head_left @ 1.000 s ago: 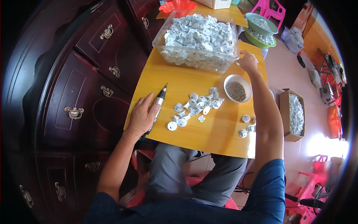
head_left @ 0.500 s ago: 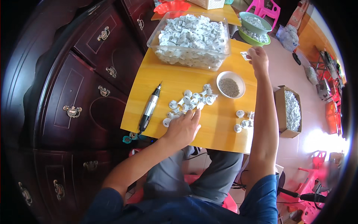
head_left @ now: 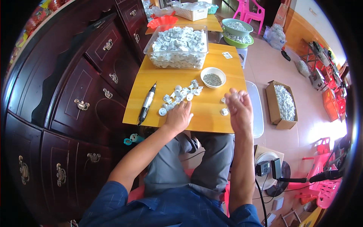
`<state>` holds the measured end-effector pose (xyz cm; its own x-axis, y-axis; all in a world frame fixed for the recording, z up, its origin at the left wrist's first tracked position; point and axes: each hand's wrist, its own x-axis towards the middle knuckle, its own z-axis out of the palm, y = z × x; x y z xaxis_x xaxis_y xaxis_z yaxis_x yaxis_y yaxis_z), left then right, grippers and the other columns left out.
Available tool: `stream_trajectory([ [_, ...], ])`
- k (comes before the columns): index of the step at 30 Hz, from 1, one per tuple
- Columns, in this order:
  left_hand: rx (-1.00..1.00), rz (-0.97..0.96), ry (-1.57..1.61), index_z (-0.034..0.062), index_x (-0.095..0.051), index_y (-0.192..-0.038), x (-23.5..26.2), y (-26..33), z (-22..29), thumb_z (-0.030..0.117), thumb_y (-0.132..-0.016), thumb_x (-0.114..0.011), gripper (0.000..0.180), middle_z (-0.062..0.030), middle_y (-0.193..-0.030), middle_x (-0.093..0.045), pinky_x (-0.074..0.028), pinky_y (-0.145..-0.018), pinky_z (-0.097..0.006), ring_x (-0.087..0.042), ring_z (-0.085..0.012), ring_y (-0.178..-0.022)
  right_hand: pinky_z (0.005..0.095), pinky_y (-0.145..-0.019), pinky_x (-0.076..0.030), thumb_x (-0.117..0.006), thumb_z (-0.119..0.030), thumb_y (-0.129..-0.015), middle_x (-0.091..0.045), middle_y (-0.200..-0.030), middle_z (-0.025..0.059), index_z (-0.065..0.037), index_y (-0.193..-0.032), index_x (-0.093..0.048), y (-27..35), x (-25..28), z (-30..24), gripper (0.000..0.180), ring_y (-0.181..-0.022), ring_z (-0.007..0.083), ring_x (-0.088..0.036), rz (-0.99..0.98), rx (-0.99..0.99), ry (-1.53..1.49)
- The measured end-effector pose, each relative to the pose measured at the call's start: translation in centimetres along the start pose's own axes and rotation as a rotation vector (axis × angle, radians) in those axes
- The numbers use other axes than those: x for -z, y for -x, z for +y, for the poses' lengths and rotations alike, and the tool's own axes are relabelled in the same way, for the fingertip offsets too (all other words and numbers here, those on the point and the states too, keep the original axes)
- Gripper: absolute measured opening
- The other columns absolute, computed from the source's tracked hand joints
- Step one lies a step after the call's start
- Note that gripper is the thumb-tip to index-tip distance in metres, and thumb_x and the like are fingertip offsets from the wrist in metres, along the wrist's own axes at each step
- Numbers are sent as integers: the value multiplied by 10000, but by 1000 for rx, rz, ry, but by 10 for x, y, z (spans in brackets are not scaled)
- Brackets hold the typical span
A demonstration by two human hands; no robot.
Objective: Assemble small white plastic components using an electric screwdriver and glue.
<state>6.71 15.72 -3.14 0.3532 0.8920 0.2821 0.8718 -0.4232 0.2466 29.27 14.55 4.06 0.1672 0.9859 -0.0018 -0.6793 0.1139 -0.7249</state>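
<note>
My left hand lies palm down on the yellow table, its fingertips at the near edge of a loose pile of small white plastic parts. My right hand hovers over the table's near right edge with its back toward me and fingers curled; what they enclose is hidden. Two or three white parts lie just left of it. A black-and-silver pen-shaped power tool rests on the table left of my left hand. Behind the pile stands a white bowl of small dark bits.
A clear bin heaped with white parts fills the table's far side. A dark wooden cabinet stands close on the left. On the floor at right is a cardboard box of white parts. Green basins and pink chairs stand beyond.
My left hand let go of the pen-shaped tool and came to the pile of white parts. My right hand drew back from beside the clear bin to the table's near right edge.
</note>
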Motion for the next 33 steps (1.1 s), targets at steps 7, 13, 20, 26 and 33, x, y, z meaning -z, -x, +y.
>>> stream_trajectory([
  [7,29,-37,-55,43,-533,-1150,-10,-9,-6,208,-870,-658,348,-182,-1020,-601,-542,-736,-458,-660,-369,-862,265,-771,-547,-569,-34,-962,-646,-1073,146,-59,-1203,-526,75,39,31,246,-883,178,-659,-2,-171,174],
  [13,66,-40,-13,38,-612,-1082,-3,-7,1,187,-873,-645,260,-197,-1066,-597,-531,-739,-470,-651,-384,-855,263,-793,-562,-556,-10,-960,-648,-1124,154,12,-1305,-525,101,49,46,347,-909,173,-667,19,-332,95],
  [20,23,-25,54,49,-691,-1003,-6,-1,-10,141,-850,-655,182,-150,-972,-660,-533,-766,-431,-656,-344,-864,262,-778,-583,-552,5,-957,-666,-1103,156,-7,-1269,-545,106,62,58,313,-900,178,-683,-78,-370,-2],
  [26,-4,-15,25,38,-693,-986,-3,1,-10,110,-835,-654,172,-154,-930,-664,-533,-765,-435,-657,-349,-863,266,-792,-583,-510,10,-967,-653,-1137,174,6,-1313,-508,108,56,53,346,-917,193,-687,-66,-362,-11],
  [33,-147,98,-20,7,-676,-1017,1,7,-21,39,-846,-619,183,-156,-913,-684,-553,-687,-385,-683,-297,-772,299,-835,-578,-438,11,-985,-624,-1171,208,67,-1348,-449,106,44,43,368,-981,242,-676,-20,-435,-114],
])
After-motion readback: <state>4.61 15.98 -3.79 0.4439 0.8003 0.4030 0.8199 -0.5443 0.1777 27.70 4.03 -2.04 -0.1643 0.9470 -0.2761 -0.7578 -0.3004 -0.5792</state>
